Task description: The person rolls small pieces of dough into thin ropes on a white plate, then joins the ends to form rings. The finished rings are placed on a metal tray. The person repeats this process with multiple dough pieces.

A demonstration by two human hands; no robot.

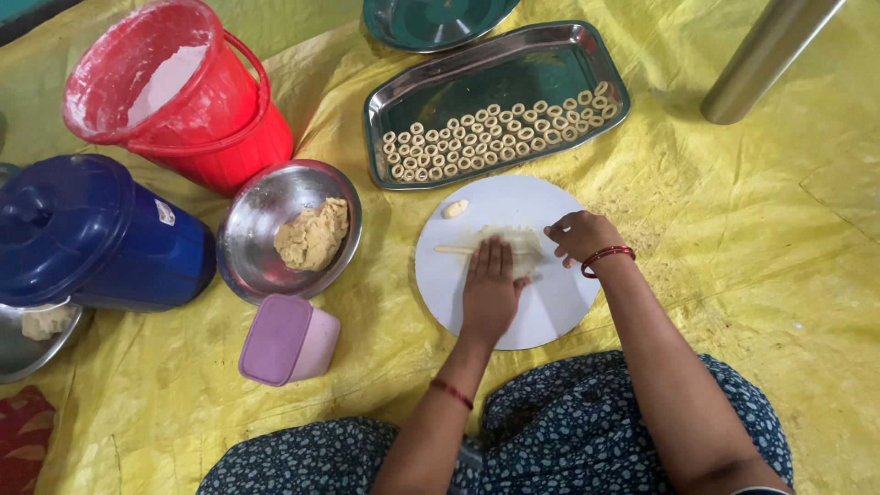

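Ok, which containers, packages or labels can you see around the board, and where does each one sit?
Blue lidded bucket: far left, lying on its side, a small white label on its wall.
Red bucket: upper left, tilted, white powder inside.
Pink lidded box: left of the white round board, rectangular, on its side.
Steel cylinder: upper right, plain.
No signs or screens.

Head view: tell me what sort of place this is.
Probably a home floor set up for making snacks: a yellow sheet spread as the work surface, a steel tray of small dough rings, and a bowl of dough.
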